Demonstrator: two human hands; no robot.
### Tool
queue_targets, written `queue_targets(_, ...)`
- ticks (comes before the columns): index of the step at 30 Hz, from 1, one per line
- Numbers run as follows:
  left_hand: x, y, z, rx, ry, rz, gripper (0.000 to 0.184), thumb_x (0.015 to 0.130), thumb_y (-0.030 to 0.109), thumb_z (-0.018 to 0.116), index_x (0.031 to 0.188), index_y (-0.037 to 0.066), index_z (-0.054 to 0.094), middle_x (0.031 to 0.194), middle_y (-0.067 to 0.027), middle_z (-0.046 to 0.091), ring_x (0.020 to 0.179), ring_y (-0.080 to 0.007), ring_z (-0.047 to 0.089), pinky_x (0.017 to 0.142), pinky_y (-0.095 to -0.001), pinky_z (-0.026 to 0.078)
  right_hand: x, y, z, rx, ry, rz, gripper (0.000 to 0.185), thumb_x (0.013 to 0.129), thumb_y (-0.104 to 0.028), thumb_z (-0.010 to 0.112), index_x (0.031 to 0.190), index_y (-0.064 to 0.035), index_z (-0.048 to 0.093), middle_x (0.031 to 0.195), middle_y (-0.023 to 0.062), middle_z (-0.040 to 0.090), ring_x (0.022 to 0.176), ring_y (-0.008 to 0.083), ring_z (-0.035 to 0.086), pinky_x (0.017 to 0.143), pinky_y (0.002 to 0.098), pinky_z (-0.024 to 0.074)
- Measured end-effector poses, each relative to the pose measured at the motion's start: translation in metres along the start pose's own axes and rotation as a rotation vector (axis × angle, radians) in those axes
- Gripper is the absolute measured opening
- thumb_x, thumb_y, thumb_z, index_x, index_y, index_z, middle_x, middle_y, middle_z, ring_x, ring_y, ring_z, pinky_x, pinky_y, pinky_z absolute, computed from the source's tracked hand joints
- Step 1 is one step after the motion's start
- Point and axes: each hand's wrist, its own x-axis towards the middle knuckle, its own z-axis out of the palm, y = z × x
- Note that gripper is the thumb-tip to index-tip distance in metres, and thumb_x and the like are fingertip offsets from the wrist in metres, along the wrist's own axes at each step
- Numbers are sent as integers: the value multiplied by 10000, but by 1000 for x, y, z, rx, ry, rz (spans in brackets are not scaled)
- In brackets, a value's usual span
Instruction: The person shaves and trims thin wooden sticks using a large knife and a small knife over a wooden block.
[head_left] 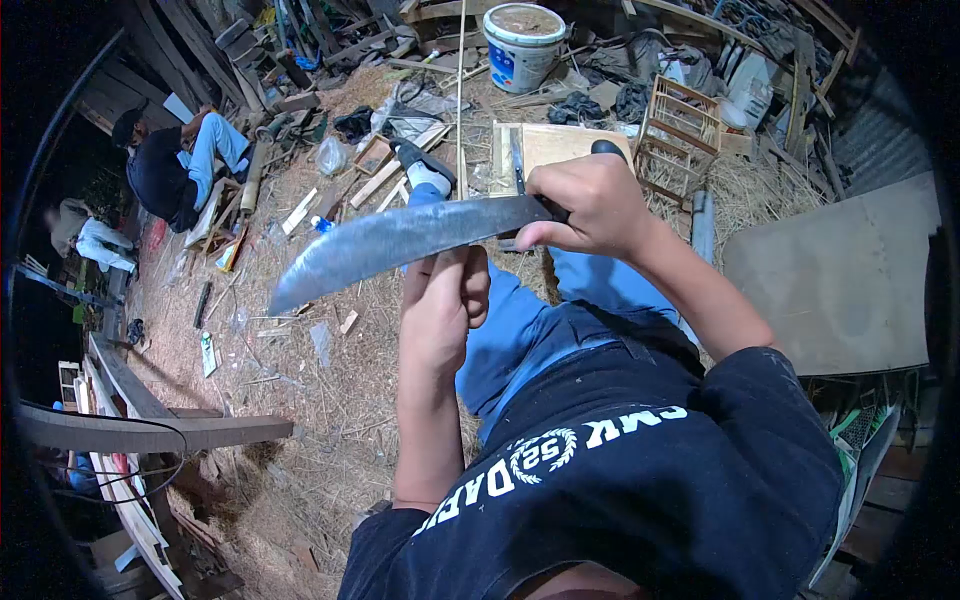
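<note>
My right hand is closed round the dark handle of a machete. Its broad, worn blade points left and lies across a long thin strip, which looks like bamboo or wood. Below the blade, my left hand grips the near end of that strip, fingers wrapped round it. From there the strip runs away from me past the top of the view. A wooden board is just beyond my right hand, with a smaller knife at its left part. The blade hides where it meets the strip.
A white bucket stands at the back. A slatted wooden frame is at right, near a large flat panel. Two people sit at far left, one in a dark shirt. Shavings and scraps cover the ground; a beam juts in at lower left.
</note>
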Motion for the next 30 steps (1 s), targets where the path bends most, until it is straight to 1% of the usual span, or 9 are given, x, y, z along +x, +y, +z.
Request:
queue_targets(3,-4,0,3,69,107,18,221,1053,258,511,903,101,555,666,50,433,510,-36,335,440,-226,239,-2,8,10,66,10,-39,586,797,-645,679,817,-65,601,630,105,569,595,334,612,531,406,452)
queue_targets(5,-3,1,-3,14,-7,-26,168,1059,226,495,954,107,552,686,49,450,520,-35,349,450,-221,253,-3,8,10,40,-19,-37,587,799,-647,677,829,-66,600,639,106,576,600,333,615,530,405,452)
queue_targets(9,-7,1,9,5,16,50,109,1060,187,485,1047,100,549,702,43,463,541,-28,370,459,-212,268,-5,3,6,-35,-26,-39,594,820,-683,650,788,-94,580,586,92,569,553,312,625,493,404,462)
queue_targets(11,-8,-4,12,115,57,140,121,1055,150,485,1145,90,539,720,38,481,563,-24,388,473,-203,293,-4,-1,4,-63,-19,-27,600,816,-691,650,769,-97,581,580,91,570,548,310,625,488,401,463)
queue_targets(18,-14,-3,21,104,134,136,158,1049,128,493,1189,79,549,759,36,523,579,-21,415,492,-195,321,-5,1,7,-137,22,-61,621,795,-711,658,710,-101,582,572,75,575,536,284,631,484,377,476)
queue_targets(21,-16,-3,21,133,126,140,153,1048,146,506,1173,82,567,759,42,524,581,-21,422,491,-199,319,-5,3,6,-161,105,-121,628,775,-712,670,695,-98,569,579,68,574,543,275,631,493,367,479)
queue_targets(23,-17,-6,22,168,145,156,92,1010,137,521,1025,77,590,708,26,515,520,-45,406,444,-224,314,-4,4,-1,-190,121,-142,629,761,-713,678,689,-99,561,582,65,573,544,272,630,497,365,481)
queue_targets(24,-16,-9,19,147,118,132,109,1010,157,523,940,89,571,701,26,510,521,-48,403,448,-230,306,-4,4,-4,-218,136,-162,631,747,-713,686,682,-100,553,584,63,571,545,269,628,501,363,482)
queue_targets(30,-14,-17,13,171,89,47,229,1016,208,527,832,81,575,678,41,506,540,-36,423,488,-221,326,-13,14,-12,-290,92,-125,628,735,-708,698,668,-105,536,583,68,569,538,273,620,499,372,477)
